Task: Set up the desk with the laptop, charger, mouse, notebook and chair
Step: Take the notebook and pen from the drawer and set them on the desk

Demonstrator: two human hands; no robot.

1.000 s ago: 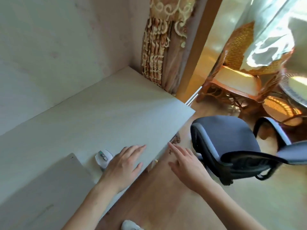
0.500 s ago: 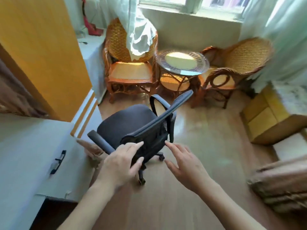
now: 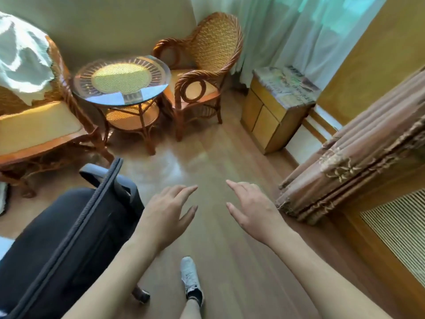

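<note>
Black mesh-backed office chair with grey armrests now sits at lower left, just beside my left hand; half a second ago it stood ahead of me. Left hand and right hand: fingers spread, holding nothing, over wood floor. Table out of view. Judgement: I have stepped behind the backrest, ready to grip it.

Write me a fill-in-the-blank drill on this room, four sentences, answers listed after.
1. The black office chair stands on the person's ____ side.
2. Both the left hand and the right hand hold ____.
3. The round table has a ____ top.
4. One grey ____ shows on the floor.

Answers: left; nothing; glass; shoe
</note>
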